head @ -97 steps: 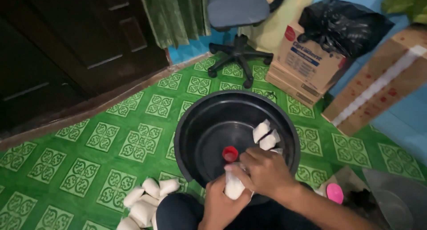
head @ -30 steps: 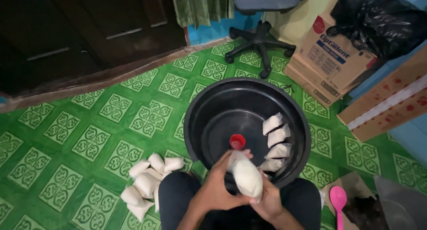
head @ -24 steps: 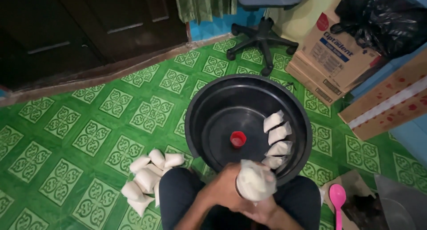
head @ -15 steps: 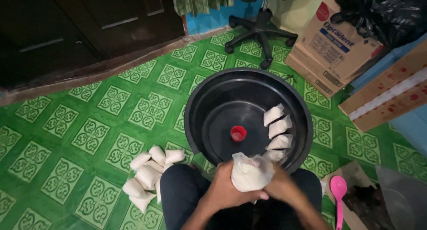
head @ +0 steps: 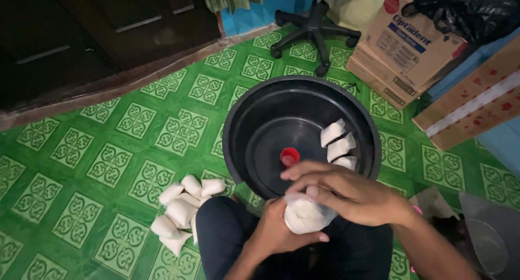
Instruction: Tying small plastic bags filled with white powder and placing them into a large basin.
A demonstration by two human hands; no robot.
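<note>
The small white filled bag (head: 305, 214) is now clasped low over the lap, just outside the near rim of the black basin (head: 254, 112), where half a second earlier it was held up higher with its neck gathered; the bag has been brought down and the top is now being worked by fingertips. It is cupped from beneath by the left hand (head: 281, 231), closed around its bulging bottom, while its upper end is covered and pinched by the right hand (head: 346, 193), fingers curled shut over the plastic (the neck itself is hidden under them, so a knot cannot be confirmed). The change suggests that the closing of this bag is under way rather than finished. Inside the basin, three finished white bags (head: 340, 145) are lined along its right wall, unchanged in number since the earlier views, and one small red cap (head: 289, 156) is left at the centre. On the green patterned floor (head: 108, 161), by the left knee, a heap of white bags (head: 181, 209) is counted at about seven, some overlapping.
</note>
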